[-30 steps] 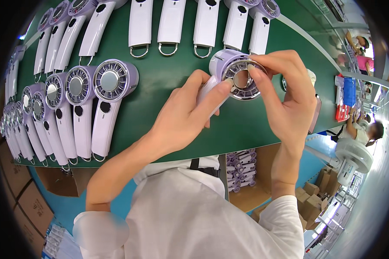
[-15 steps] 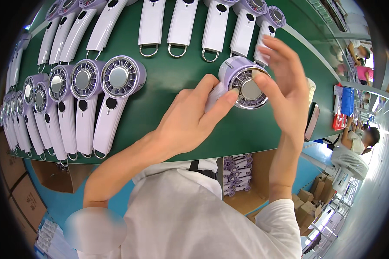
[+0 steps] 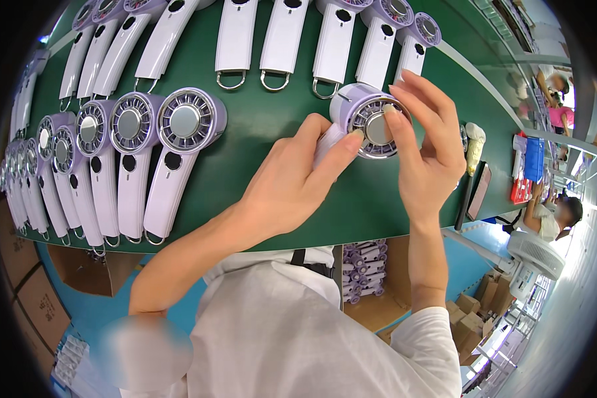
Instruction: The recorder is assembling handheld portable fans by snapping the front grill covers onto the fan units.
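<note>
A handheld fan [image 3: 353, 103] with a lilac head, silver ring and round mirror-like centre stands tilted over the green bench. My left hand [image 3: 292, 176] is wrapped round its pale handle, the thumb lying at the lower left of the silver grille. Most of that handle is hidden by my fingers. My right hand [image 3: 428, 146] is at the right side of the fan's head. Its thumb presses the face near the centre disc, and its bent fingertips reach the upper right rim.
Finished-looking handheld fans [image 3: 182, 123] lie in rows left and along the far side of the green bench [image 3: 265, 119]. On the right are a cream-handled tool [image 3: 474, 147], a phone [image 3: 479, 192] and a blue bin [image 3: 533, 159]. Below, a carton [image 3: 398, 278] holds fan parts.
My right hand has come down and left, its raised fingers closing toward the fan's rim. The fan and my left hand have shifted slightly left. The cream-handled tool is now uncovered.
</note>
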### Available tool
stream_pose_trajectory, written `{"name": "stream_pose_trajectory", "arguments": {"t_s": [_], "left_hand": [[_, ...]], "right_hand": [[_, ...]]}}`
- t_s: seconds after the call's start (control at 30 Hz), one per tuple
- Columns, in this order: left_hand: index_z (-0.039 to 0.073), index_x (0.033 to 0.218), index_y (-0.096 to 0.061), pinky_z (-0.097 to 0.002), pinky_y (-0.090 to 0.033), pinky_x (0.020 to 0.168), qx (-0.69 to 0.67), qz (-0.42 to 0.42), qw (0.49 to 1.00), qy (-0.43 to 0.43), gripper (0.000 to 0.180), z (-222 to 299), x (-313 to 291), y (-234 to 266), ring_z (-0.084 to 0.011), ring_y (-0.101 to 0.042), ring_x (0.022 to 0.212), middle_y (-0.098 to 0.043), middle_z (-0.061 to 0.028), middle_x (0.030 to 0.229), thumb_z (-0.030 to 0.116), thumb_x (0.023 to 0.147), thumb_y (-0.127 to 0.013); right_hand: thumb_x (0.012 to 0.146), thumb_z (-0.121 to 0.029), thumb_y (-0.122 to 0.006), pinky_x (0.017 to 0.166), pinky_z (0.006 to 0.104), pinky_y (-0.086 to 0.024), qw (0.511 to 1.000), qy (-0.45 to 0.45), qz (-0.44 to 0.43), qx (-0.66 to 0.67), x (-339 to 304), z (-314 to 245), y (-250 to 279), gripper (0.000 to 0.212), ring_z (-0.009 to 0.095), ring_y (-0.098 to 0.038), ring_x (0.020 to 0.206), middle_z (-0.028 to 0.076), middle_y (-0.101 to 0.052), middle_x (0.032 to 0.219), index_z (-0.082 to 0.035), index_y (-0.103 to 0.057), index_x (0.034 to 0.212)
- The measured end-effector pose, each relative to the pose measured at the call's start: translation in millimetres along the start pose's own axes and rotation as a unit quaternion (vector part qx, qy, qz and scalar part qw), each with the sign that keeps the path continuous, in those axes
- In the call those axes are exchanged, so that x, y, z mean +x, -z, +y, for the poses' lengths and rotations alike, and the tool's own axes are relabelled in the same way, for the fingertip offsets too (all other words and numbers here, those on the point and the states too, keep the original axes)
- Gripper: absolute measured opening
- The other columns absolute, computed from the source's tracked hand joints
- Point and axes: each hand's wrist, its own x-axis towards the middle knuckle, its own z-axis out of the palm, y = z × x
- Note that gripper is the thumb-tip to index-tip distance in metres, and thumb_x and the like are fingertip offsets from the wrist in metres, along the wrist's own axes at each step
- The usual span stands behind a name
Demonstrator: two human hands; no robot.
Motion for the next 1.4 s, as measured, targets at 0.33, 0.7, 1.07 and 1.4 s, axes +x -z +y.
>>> {"name": "stream_pose_trajectory", "arguments": {"t_s": [0.33, 0.7, 1.07, 1.4], "left_hand": [[-0.003, 0.093, -0.047, -0.0363, -0.039, 0.050, 0.024, 0.014, 0.999, -0.030, 0.045, -2.3, -2.4, -1.3, -0.0180, -0.050, 0.051, -0.052, -0.0126, 0.059, 0.041, 0.100, -0.052], [-0.003, 0.094, -0.047, -0.0415, -0.041, 0.053, 0.059, -0.010, 0.997, -0.054, 0.043, 2.5, 1.6, 2.2, -0.0282, -0.053, 0.053, -0.054, -0.0180, 0.060, 0.040, 0.101, -0.049], [-0.003, 0.113, -0.050, -0.0428, -0.052, 0.070, 0.134, -0.014, 0.989, -0.066, 0.052, 7.4, -3.1, 17.0, -0.0390, -0.068, 0.079, -0.066, -0.0224, 0.086, 0.046, 0.096, -0.057], [0.000, 0.125, -0.042, -0.0427, -0.053, 0.077, 0.394, 0.330, 0.820, -0.251, 0.060, 100.1, -35.5, 120.1, -0.0406, -0.065, 0.090, -0.064, -0.0252, 0.095, 0.035, 0.085, -0.070]], "right_hand": [[0.084, -0.002, -0.072, 0.081, 0.0294, -0.054, 0.999, -0.033, -0.007, 0.008, -3.8, -6.3, -2.6, 0.024, 0.019, -0.066, 0.098, 0.011, -0.065, 0.116, -0.002, -0.071, 0.108], [0.082, 0.004, -0.072, 0.103, 0.0334, -0.044, 0.867, -0.261, -0.282, 0.317, 10.4, 4.7, 35.8, 0.073, 0.021, -0.051, 0.126, 0.013, -0.049, 0.139, -0.002, -0.037, 0.146], [0.075, -0.012, -0.079, 0.107, 0.0346, -0.040, 0.894, -0.292, -0.218, 0.260, 11.5, -7.8, 26.5, 0.078, 0.022, -0.051, 0.125, 0.013, -0.050, 0.138, 0.004, -0.043, 0.142], [0.094, -0.028, -0.060, 0.104, 0.0378, -0.040, 0.971, -0.089, -0.076, 0.208, 33.2, -15.1, 13.9, 0.053, 0.028, -0.058, 0.116, 0.019, -0.053, 0.133, 0.006, -0.048, 0.134]]}}
